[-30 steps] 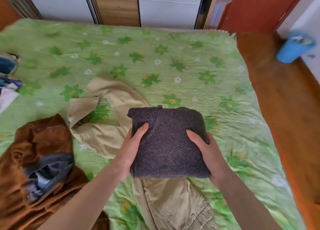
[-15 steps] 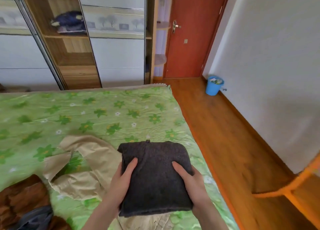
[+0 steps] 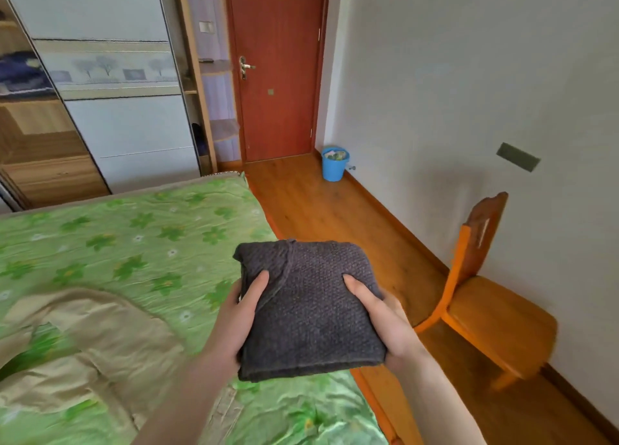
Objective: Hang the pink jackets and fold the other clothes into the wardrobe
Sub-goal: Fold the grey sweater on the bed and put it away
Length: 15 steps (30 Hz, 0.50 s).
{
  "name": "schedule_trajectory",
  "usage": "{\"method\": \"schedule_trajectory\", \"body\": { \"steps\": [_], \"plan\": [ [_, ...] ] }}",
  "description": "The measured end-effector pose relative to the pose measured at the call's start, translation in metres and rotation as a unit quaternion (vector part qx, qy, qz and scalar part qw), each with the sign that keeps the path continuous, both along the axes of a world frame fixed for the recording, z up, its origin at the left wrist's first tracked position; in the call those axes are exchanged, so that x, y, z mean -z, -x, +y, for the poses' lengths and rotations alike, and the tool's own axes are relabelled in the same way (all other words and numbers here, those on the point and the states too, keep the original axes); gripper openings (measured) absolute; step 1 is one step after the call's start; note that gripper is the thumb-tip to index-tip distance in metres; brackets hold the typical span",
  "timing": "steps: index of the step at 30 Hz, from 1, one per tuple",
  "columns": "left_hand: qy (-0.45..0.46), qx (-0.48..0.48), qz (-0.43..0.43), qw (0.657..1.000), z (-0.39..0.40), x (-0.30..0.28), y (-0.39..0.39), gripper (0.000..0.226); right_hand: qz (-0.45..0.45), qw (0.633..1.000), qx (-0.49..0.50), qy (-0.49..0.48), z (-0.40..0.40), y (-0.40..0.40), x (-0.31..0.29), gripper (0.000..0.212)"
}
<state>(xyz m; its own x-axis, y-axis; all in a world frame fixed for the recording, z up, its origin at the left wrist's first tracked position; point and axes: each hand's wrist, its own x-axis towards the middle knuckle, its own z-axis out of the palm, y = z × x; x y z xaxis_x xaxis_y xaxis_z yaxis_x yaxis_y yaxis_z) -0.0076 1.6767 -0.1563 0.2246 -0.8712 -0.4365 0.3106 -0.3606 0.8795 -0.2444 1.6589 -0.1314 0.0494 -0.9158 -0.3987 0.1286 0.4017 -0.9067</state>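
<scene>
Lifted since a moment ago: folded grey knit (image 3: 313,310), now over the bed's right edge instead of above the beige trousers (image 3: 90,354).
Held off the green floral bed (image 3: 134,243), gripped at both sides — left hand (image 3: 239,317) and right hand (image 3: 385,320), thumbs on top, fingers curled beneath. Open wooden floor (image 3: 321,210) to the right, running past orange chair (image 3: 485,297) and blue bucket (image 3: 335,163) toward wardrobe (image 3: 127,126).

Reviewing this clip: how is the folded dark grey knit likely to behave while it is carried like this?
The folded grey knit is probably soft and floppy: it needs the left hand and right hand at its sides. Its coarse texture likely resists slipping. The stacked layers at its near edge could slump or unfold if one hand lets go.
</scene>
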Motion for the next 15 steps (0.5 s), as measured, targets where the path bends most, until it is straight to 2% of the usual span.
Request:
{"method": "schedule_trajectory", "body": {
  "steps": [3,8,15],
  "plan": [
    [0.003,0.019,0.018,1.0,0.007,-0.002,0.066,0.053,0.015,1.0,0.011,0.001,0.016,0.066,-0.007,0.078],
    [0.021,0.043,0.014,0.999,0.01,-0.014,0.16,0.059,-0.005,0.999,0.043,-0.03,0.033,0.152,-0.02,0.089],
    [0.035,0.104,0.006,0.994,-0.016,-0.023,0.235,0.055,-0.011,0.995,0.099,-0.003,0.025,0.229,-0.025,0.083]
  ]
}}
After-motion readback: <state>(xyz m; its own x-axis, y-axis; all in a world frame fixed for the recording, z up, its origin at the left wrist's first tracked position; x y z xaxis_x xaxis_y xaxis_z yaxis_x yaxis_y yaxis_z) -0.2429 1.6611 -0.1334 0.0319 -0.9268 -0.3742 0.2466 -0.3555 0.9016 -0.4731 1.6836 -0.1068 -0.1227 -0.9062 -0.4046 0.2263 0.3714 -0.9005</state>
